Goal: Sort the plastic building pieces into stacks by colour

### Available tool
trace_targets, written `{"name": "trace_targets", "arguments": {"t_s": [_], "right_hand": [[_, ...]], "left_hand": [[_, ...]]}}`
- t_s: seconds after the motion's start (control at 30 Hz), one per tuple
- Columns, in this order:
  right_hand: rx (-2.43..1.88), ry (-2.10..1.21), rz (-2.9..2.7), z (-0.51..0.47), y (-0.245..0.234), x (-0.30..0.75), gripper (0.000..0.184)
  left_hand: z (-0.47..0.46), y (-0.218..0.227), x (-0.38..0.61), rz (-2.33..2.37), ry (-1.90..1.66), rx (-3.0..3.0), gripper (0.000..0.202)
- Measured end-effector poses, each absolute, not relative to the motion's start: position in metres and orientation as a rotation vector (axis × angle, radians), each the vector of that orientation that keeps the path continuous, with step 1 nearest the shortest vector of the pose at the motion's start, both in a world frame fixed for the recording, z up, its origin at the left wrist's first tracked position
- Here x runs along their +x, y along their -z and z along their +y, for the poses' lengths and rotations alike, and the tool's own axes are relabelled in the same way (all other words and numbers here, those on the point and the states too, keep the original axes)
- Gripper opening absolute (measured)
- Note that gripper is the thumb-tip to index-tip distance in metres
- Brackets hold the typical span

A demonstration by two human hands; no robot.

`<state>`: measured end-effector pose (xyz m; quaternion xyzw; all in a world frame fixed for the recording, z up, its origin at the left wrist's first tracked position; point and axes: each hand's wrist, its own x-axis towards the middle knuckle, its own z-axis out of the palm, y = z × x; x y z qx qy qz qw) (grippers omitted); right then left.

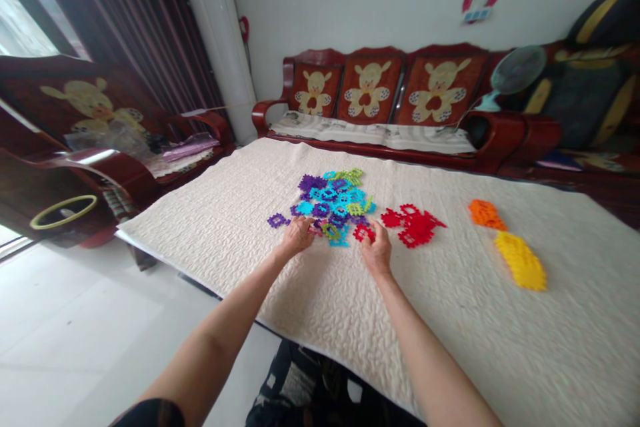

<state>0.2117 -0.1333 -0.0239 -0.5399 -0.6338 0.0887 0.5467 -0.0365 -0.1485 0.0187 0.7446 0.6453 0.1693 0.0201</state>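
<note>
A mixed pile of plastic interlocking building pieces (327,195), purple, light blue and green, lies on the quilted cream cover. My right hand (379,250) pinches a red interlocking piece (363,232) at the pile's front right edge. At the front left edge is my left hand (299,235), its fingers curled in among the pieces. A reddish bit shows by those fingertips, but what they grip is partly hidden. To the right of my right hand lies a heap of red pieces (417,227).
Farther right, an orange stack (486,214) and a yellow stack (521,261) of pieces lie on the covered table (210,213). Behind it stands a wooden sofa (370,90) with a small fan (517,70). A wooden armchair (120,173) is at the left.
</note>
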Motion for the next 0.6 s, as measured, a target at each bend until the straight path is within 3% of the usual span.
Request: {"name": "trace_targets", "arguments": {"t_s": [0.23,0.43,0.6], "right_hand": [[-1.308,-0.417,-1.25,-0.136,0.022,0.217,0.043],[-1.262,-0.581,-1.108,-0.138,0.02,0.221,0.042],[-1.269,-0.611,-1.118,-0.141,0.014,0.219,0.039]], "left_hand": [[-0.164,-0.038,-0.051,1.954,-0.645,2.175,0.052],[-0.162,-0.056,-0.061,1.872,-0.666,1.6,0.03],[-0.161,-0.076,-0.066,1.687,-0.61,1.496,0.018]]}}
